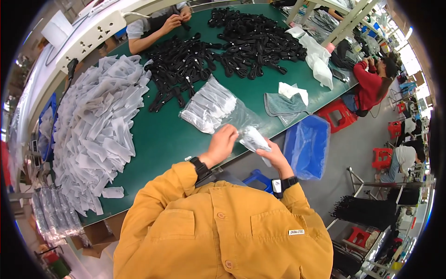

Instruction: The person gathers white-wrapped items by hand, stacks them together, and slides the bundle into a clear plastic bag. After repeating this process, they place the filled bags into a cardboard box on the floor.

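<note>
A clear plastic bag (245, 115) lies on the green table in front of me. Rows of small whitish packets (210, 103) fill its far left part, and its loose end reaches toward my hands. My left hand (222, 144) is closed, with fingertips pinching the near edge of that bag. In my right hand (278, 158) is a small bundle of whitish packets (253, 139), gripped at its near end. The bundle's far end touches or sits at the bag's loose edge; I cannot tell whether it is inside.
A big heap of frosted sleeves (97, 121) covers the table's left side. Black coiled cables (251, 42) pile up at the back, near another person's hands (179, 18). A grey-green cloth (283, 104) lies right of the bag. Beyond the table edge stands a blue bin (307, 146).
</note>
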Tool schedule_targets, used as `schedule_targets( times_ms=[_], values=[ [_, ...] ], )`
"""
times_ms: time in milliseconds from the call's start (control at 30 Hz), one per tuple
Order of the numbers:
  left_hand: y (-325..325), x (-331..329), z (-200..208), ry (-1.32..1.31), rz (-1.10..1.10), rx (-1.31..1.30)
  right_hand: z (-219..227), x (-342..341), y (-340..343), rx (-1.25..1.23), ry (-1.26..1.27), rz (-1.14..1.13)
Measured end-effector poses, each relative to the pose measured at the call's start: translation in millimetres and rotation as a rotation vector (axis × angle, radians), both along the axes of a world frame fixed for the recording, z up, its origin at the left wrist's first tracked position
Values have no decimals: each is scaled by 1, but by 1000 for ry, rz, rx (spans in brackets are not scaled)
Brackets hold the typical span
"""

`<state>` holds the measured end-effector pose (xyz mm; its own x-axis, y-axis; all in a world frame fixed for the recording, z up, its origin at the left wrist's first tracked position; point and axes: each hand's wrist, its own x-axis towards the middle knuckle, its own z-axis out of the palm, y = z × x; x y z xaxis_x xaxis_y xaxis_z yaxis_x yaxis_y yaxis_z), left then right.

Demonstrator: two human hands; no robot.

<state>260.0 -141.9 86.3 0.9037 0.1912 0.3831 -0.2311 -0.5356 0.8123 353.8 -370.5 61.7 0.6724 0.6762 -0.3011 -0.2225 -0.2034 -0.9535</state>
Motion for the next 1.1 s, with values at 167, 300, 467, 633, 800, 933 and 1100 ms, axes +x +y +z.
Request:
schedule_targets(
  times_ms=[167, 300, 467, 633, 800, 933, 1100],
  values=[
    [9, -21, 28, -52, 164, -50, -3, 24, 72, 9, -318, 189],
    [12, -32, 29, -70, 204, -1, -4, 24, 113, -109, -324, 84],
    [13, -38, 33, -79, 177, -11, -22, 24, 139, 202, 452, 68],
    [9, -44, 39, -78, 116, -1, -16, 15, 152, -125, -55, 76],
    [13, -44, 36, -88, 192, 14, -18, 18, 162, 187, 289, 156],
    [12, -44, 33, -59, 165, -17, -34, 18, 186, 38, 0, 142],
    [13, -42, 36, 1, 123, -112, -58, 9, 202, -275, -880, 115]
  ],
)
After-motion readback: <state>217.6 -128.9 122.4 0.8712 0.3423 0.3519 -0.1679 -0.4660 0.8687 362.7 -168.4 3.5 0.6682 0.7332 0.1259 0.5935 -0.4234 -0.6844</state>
